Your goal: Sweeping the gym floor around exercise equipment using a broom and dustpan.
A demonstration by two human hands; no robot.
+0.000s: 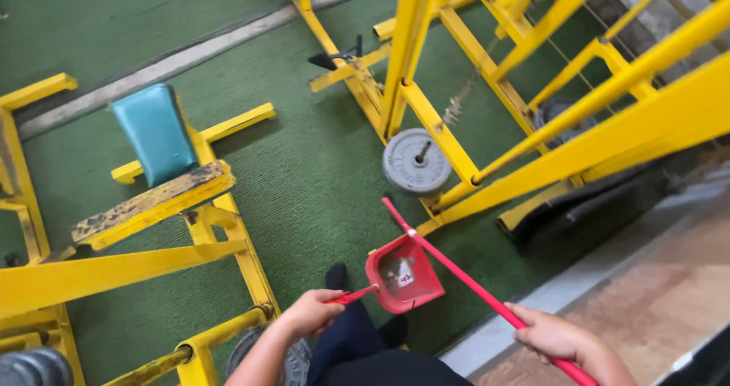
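Gripping a red pole [456, 268] in my right hand [559, 339], I have my left hand [312, 312] closed on the handle of a red dustpan [401, 273], held just above the green carpet [319, 173] by my feet. Beyond it, a grey weight plate [416, 162] hangs on the yellow frame [426, 120]; a teal pad [156, 131] sits left.

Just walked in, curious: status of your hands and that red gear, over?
Left hand gripping red dustpan. Right hand gripping red broom handle. Yellow gym frame and weight plate close ahead.
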